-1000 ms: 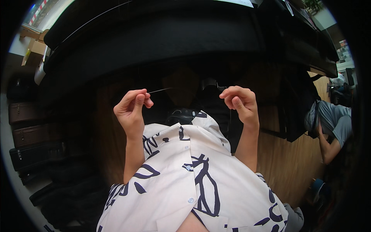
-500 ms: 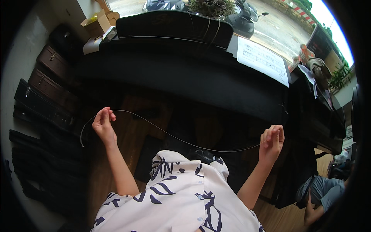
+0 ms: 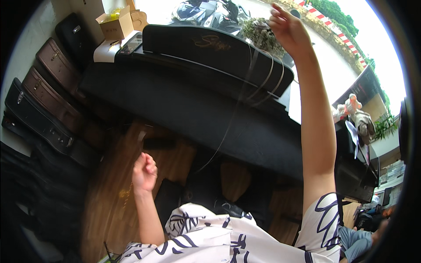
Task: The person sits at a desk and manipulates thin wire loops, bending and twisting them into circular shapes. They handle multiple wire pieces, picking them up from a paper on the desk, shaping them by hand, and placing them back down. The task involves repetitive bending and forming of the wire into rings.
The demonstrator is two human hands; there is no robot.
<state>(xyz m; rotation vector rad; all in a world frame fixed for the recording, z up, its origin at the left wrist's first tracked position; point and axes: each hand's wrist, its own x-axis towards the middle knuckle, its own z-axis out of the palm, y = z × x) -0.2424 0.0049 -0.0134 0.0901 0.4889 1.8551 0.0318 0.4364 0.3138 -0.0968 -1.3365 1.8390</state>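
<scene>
A long thin wire (image 3: 224,139) sags in a curve between my two hands, its middle faint against the dark surface behind. My left hand (image 3: 144,173) is closed in a pinch, low over the wooden floor; the wire is hard to follow near its fingers. Up at the top, my right hand (image 3: 289,33) reaches out on a straight arm, thumb and fingers pinched together at the wire's upper end, which blurs into the bright window. Behind the wire stands a black piano (image 3: 175,87) with a raised music stand (image 3: 184,41).
More pale wire loops (image 3: 269,74) hang over the stand's right part. A cardboard box (image 3: 116,28) sits at the piano's far left. Instrument cases (image 3: 57,61) line the left wall. At the lower right is another person (image 3: 357,243). Motorbikes (image 3: 197,13) stand outside.
My right hand has swung far up and away from me, drawing the wire into a steep slant. My left hand has come lower and slightly right. The view has shifted.
</scene>
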